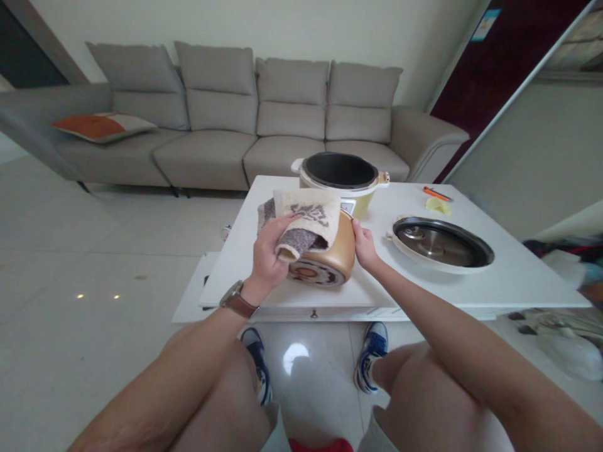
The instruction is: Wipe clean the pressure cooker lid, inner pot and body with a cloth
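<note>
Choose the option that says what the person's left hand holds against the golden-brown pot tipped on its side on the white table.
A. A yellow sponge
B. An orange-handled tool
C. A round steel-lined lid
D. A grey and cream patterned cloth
D: the left hand presses a grey and cream patterned cloth onto the tipped golden-brown pot, while the round steel-lined lid lies apart on the white table.

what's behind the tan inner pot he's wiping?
Directly behind the tan metal inner pot stands the cream cooker base, open, its dark cavity empty as far as visible. The beige-grey cloth and pot cover the base's lower front panel.
</note>
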`<state>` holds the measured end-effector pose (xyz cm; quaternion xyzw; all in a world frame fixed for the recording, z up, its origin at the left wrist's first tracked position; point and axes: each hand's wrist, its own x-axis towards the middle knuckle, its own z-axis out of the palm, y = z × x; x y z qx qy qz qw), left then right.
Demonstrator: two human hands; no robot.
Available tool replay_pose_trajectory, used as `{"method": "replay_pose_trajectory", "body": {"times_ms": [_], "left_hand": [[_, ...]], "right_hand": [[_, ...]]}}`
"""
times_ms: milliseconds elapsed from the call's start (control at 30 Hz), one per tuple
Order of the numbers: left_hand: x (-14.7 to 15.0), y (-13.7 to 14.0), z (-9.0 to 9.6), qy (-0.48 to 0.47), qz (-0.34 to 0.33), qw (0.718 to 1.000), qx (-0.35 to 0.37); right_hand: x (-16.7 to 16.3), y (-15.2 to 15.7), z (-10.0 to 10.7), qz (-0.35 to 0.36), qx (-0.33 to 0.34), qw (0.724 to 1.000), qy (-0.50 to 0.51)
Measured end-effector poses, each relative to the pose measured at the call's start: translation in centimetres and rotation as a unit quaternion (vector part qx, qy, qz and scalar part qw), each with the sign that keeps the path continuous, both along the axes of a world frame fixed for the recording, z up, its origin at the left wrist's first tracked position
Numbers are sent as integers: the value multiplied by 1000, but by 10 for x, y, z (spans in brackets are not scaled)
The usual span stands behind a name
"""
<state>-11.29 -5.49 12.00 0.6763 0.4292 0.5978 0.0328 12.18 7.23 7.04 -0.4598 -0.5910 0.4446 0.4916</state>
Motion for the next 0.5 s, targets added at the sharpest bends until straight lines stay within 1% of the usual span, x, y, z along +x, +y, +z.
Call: {"method": "replay_pose_trajectory", "body": {"times_ms": [100, 167, 233, 333, 400, 467, 500], "left_hand": [[-2, 8, -10, -110, 44, 992, -37], [-4, 13, -12, -181, 72, 979, -60], [-6, 18, -11, -245, 93, 962, -77], [-11, 24, -8, -329, 125, 930, -106], [-16, 28, -11, -383, 140, 902, -140], [-23, 31, -19, -429, 131, 874, -188], [-27, 33, -23, -441, 119, 865, -207]], "right_hand": [[-3, -2, 3, 8, 5, 1000, -1], [-5, -4, 4, 9, 8, 1000, -2], [-6, -4, 4, 4, 9, 1000, -2], [-6, -4, 5, 0, 6, 1000, -4], [-5, -4, 5, 1, 8, 1000, -8], [-3, -4, 4, 4, 14, 1000, -13], [-2, -3, 3, 4, 20, 1000, -18]]}}
